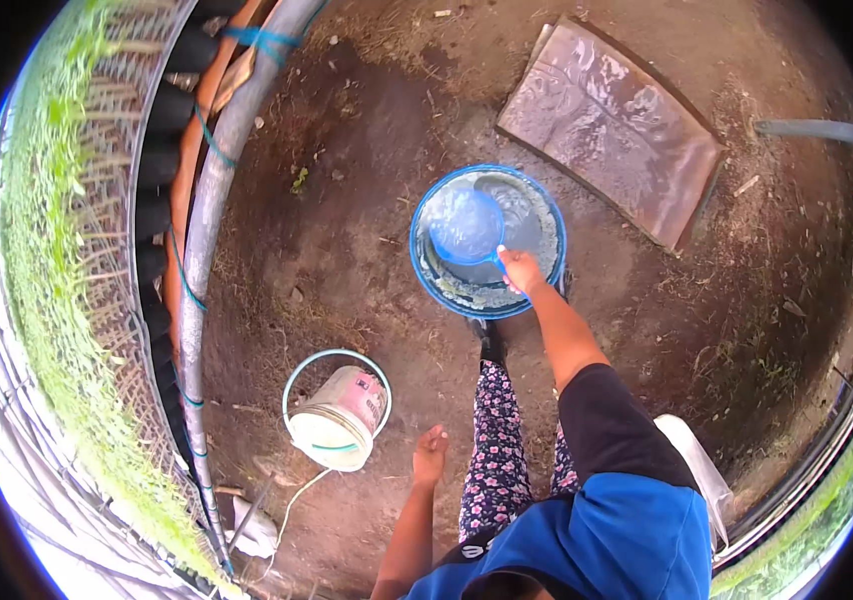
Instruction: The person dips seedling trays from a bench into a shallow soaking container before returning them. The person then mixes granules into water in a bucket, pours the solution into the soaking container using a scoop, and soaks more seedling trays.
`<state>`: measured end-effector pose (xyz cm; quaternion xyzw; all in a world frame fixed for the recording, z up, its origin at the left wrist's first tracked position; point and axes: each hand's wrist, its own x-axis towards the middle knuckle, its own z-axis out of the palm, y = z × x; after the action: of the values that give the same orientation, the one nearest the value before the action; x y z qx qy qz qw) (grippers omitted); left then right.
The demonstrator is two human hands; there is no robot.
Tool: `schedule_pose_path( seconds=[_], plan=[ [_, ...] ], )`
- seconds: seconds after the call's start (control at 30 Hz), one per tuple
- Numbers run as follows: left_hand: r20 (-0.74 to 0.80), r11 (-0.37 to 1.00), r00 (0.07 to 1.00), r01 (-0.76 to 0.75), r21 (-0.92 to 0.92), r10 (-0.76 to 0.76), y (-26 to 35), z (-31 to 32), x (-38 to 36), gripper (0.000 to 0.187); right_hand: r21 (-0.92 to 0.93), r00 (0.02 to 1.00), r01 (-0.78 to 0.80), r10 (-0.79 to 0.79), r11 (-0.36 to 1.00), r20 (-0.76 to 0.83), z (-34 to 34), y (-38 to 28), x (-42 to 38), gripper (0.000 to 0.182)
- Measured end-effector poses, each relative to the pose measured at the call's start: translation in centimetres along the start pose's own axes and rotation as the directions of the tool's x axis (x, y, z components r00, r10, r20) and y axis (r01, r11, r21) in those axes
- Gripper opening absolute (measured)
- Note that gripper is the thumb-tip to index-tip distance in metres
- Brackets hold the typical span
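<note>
My right hand [520, 270] is closed around the handle of a blue dipper [468, 226], which is at the water in a round blue tub [415, 262]. The dipper's bowl looks full of water. Below and left of the tub, my left hand [431, 455] hangs in the air with its fingers partly curled; whether anything is between them is too small to tell. Nearest to it is a whitish bucket [347, 405] with pink print, tilted on the ground, with a light-blue hoop around it.
A wet brown board [612, 130] lies beyond the tub at the right. Along the left runs a grey pole [209, 210] tied with blue cord. A pipe [819, 130] juts in at the right. A white sack [695, 470] is beside me.
</note>
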<state>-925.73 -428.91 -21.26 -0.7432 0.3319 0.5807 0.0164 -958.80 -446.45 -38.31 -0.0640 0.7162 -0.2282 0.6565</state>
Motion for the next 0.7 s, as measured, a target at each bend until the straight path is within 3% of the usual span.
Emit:
schedule_pose_path(
  seconds=[0.1,0.2,0.33,0.5,0.7],
  plan=[
    [0.016,0.994,0.993,0.113,0.006,-0.113,6.3,1.0,-2.2,0.034,0.022,0.997,0.057,-0.058,0.998,0.048,-1.6,-0.1,-2.6,0.045],
    [0.033,0.999,0.999,-0.033,0.041,0.032,2.2,1.5,0.0,0.032,0.071,0.984,0.126,-0.134,0.99,0.117,-3.8,0.1,-5.1,0.044],
    [0.038,0.986,0.995,-0.099,0.138,0.094,5.6,3.1,-0.8,0.032,0.209,0.965,0.172,-0.207,0.963,0.163,-7.3,-0.6,-9.3,0.042],
    [0.066,0.974,0.995,-0.091,0.206,0.078,8.3,5.8,-0.6,0.031,0.292,0.926,0.328,-0.367,0.898,0.088,-13.2,-1.6,-11.5,0.04],
    [0.124,0.955,0.979,-0.185,0.231,0.159,11.8,9.4,-0.7,0.034,0.289,0.953,0.302,-0.277,0.909,-0.123,-22.5,-1.8,-9.0,0.04]
  ],
)
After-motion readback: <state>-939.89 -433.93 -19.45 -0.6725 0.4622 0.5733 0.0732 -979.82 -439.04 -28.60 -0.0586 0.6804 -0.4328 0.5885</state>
